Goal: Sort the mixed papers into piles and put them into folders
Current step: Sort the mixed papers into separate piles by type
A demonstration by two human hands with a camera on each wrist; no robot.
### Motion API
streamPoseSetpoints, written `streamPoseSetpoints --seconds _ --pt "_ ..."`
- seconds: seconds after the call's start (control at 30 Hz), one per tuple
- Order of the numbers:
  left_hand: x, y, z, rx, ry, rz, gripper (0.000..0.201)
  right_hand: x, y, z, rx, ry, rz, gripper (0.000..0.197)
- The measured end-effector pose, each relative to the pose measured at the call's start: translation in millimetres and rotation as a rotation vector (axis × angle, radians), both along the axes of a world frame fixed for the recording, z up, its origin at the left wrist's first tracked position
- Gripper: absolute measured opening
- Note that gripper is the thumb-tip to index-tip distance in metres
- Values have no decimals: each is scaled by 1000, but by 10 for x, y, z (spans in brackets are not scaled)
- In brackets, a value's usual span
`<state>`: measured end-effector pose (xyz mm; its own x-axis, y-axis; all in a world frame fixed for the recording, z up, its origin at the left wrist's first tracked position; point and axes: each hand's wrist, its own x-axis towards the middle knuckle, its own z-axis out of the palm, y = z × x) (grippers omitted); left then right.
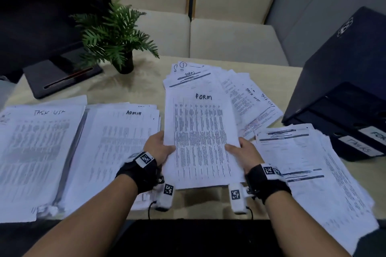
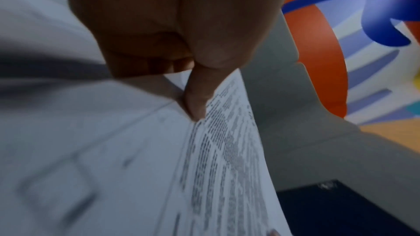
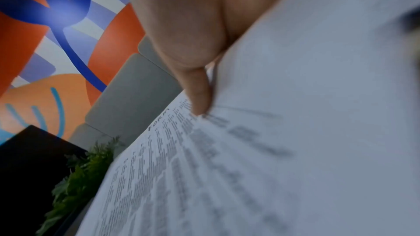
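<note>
The left hand and right hand are pinching the FORM papers by the side edges, thumbs on top, seemingly several sheets. They're hovering between the ADMIN pile and a loose pile.

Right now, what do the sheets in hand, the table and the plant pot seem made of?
Sheets: thin matte white paper, printed; the edges curve where held. Table: pale beige top, probably laminate or wood veneer; faint sheen. Pot: black, possibly plastic; too dark to confirm.

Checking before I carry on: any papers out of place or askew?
Yes. Behind the held form stack, the far pile is fanned out askew, with task-list sheets splayed beside a forms sheet.
</note>
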<state>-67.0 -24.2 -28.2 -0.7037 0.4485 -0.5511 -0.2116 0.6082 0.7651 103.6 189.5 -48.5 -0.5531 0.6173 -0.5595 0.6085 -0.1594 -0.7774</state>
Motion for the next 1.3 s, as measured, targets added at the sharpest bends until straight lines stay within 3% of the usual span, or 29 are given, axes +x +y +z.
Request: streamPoseSetpoints --seconds 0.17,0.3,0.4,0.5,0.57,0.77,0.9,1.03,1.17,1.23,1.3 --pt "140 -193 -58 -20 5 -57 27 125 -217 -63 53 -85 -19 14" --pt "140 -254 -126 -155 82 -104 22 268 -244 -69 217 -180 11 17" --pt "118 -265 -144 -228 98 -110 21 409 -132 -36 308 -209 -162 6" --pt "102 -245 -157 -255 104 -115 23 559 16 124 355 -127 -444 23" --pt "105 -226 -150 -259 101 -110 22 634 82 267 368 -84 -493 12" --pt "103 -219 -156 -249 94 -71 32 533 52 268 258 -20 -353 9" --pt "123 -211 -102 -88 92 22 14 362 -117 131 113 -18 -174 9" --pt "164 -217 -57 19 45 90 21 279 -225 15 -18 -30 -83 6" --pt "175 -228 -48 -1 16 114 5 229 -211 33 82 -45 -59 9" --pt "169 -205 -86 -83 84 49 13 235 -170 55 159 -63 -41 11" --pt "161 -175 -74 -161 143 -8 4 264 -95 94 247 -66 -124 13"
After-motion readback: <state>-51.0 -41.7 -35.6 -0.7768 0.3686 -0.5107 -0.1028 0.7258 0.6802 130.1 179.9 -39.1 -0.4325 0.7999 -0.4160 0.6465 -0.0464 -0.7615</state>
